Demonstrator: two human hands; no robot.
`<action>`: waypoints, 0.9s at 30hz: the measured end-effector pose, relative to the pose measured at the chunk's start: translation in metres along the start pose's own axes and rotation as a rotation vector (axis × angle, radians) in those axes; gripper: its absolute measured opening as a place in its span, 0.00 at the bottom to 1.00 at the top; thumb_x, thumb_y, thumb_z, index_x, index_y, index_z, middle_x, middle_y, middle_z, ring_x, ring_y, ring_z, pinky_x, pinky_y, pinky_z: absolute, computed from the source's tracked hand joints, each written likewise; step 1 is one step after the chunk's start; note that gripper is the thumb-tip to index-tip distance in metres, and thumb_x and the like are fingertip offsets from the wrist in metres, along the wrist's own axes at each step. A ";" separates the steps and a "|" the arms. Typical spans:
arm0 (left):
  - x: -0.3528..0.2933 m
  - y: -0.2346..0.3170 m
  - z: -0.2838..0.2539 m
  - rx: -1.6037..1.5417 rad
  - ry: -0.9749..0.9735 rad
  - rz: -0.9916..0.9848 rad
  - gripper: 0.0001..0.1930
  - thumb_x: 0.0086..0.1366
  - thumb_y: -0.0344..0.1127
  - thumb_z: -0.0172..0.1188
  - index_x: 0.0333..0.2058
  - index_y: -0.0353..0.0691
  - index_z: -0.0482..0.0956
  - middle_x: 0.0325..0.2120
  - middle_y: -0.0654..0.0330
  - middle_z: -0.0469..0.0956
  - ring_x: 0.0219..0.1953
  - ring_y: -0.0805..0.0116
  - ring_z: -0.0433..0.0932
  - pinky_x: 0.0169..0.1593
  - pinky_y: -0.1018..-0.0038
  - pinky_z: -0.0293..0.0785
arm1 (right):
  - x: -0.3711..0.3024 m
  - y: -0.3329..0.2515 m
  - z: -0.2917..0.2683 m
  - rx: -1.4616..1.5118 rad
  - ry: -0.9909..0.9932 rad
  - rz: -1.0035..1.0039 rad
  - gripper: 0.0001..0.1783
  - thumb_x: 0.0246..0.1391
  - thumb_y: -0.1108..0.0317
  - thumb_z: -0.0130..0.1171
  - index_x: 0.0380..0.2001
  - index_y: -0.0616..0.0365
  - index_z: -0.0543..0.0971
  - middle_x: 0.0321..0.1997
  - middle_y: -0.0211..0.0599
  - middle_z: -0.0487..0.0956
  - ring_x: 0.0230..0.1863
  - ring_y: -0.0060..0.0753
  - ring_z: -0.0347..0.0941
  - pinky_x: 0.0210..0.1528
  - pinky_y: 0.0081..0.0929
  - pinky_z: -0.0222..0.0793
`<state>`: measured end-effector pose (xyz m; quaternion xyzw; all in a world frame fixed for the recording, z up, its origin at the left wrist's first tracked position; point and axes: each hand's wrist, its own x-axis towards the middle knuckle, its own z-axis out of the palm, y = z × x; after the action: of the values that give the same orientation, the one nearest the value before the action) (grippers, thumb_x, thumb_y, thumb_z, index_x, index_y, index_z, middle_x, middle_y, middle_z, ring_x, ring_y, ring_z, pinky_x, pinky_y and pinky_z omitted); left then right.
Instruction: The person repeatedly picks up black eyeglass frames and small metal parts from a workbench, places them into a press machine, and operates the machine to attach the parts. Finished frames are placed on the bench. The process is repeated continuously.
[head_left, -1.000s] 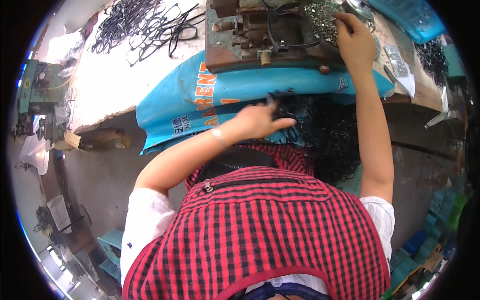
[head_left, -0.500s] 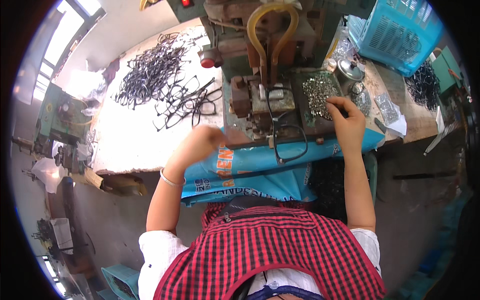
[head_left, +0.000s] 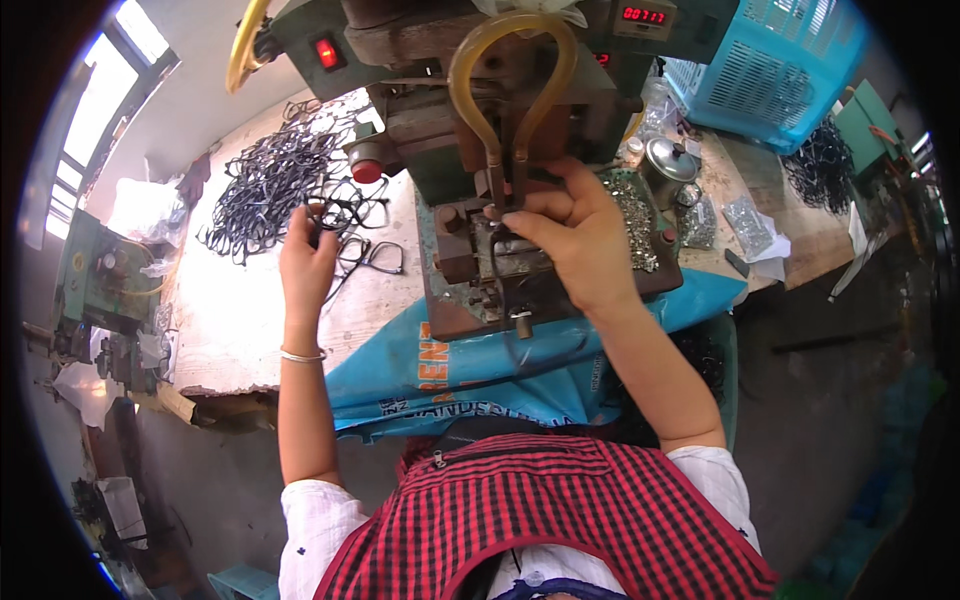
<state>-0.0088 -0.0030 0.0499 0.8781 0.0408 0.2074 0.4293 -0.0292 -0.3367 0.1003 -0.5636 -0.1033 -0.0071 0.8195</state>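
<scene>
My left hand (head_left: pixel 306 268) is over the left side of the table, its thumb and fingers closed on a black eyeglass frame at the edge of a pile of such frames (head_left: pixel 268 185). At the machine (head_left: pixel 430 120), my right hand (head_left: pixel 590 245) reaches in under the yellow tube (head_left: pixel 463 75). Its thumb and fingertips come together at the machine's tooling; whatever they pinch is too small to make out. Another eyeglass frame (head_left: pixel 500 280) hangs from the tooling below those fingertips, blurred over the blue plastic sheet (head_left: pixel 400 370). Small metal parts (head_left: pixel 635 225) lie heaped beside my right hand.
A red button (head_left: pixel 366 171) sticks out from the machine's left side. To the right stand a lidded metal pot (head_left: pixel 672 160), bags of small parts (head_left: pixel 745 222) and a blue plastic basket (head_left: pixel 775 75). More dark frames (head_left: pixel 822 165) lie at the far right.
My right hand has moved left from the metal parts to the machine's tooling. My left hand has gone left and away from me to the frames and gripped one. The whole view has shifted.
</scene>
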 end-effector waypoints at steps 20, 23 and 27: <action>-0.048 -0.056 -0.033 -0.200 0.128 -0.193 0.17 0.71 0.36 0.55 0.55 0.41 0.81 0.23 0.71 0.68 0.21 0.82 0.56 0.25 0.81 0.49 | -0.190 0.119 -0.166 -0.945 0.578 -0.064 0.11 0.49 0.75 0.60 0.36 0.54 0.85 0.38 0.37 0.83 0.44 0.43 0.79 0.46 0.40 0.74; -0.025 -0.036 -0.023 -0.236 0.140 -0.210 0.17 0.71 0.34 0.52 0.55 0.43 0.82 0.22 0.73 0.65 0.20 0.83 0.54 0.24 0.82 0.48 | -0.213 0.193 -0.215 -1.316 0.495 0.189 0.16 0.49 0.65 0.61 0.43 0.48 0.87 0.55 0.40 0.80 0.61 0.48 0.71 0.53 0.51 0.70; -0.002 -0.035 -0.011 -0.173 -0.028 -0.169 0.17 0.71 0.34 0.53 0.54 0.41 0.81 0.23 0.73 0.68 0.21 0.84 0.56 0.25 0.82 0.48 | -0.212 0.220 -0.272 -1.439 0.308 0.712 0.26 0.49 0.48 0.62 0.52 0.40 0.86 0.73 0.40 0.67 0.78 0.54 0.49 0.62 0.66 0.61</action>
<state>-0.0116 0.0263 0.0285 0.8339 0.0907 0.1609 0.5202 -0.1645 -0.5306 -0.2337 -0.9436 0.2255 0.1116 0.2153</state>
